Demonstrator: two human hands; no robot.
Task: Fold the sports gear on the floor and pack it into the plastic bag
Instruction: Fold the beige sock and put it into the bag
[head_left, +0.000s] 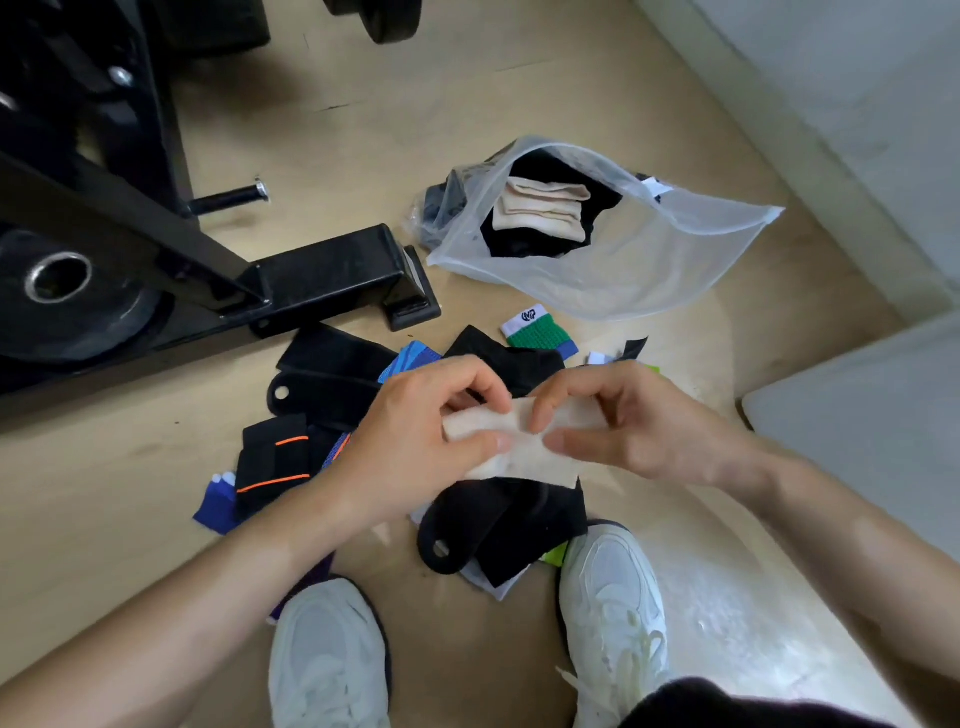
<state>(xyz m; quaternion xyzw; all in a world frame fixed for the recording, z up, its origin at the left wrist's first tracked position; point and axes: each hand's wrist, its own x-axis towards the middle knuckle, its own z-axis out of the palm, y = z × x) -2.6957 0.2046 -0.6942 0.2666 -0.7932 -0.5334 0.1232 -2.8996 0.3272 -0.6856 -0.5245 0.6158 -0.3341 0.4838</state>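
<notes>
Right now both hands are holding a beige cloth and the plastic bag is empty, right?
Not empty. In the head view the plastic bag already holds a folded beige piece on black gear. The left hand and right hand do hold the beige cloth.

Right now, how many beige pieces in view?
2. Held beige piece between left hand and right hand, over the pile; folded beige piece inside the plastic bag. Others may hide under the pile.
</notes>
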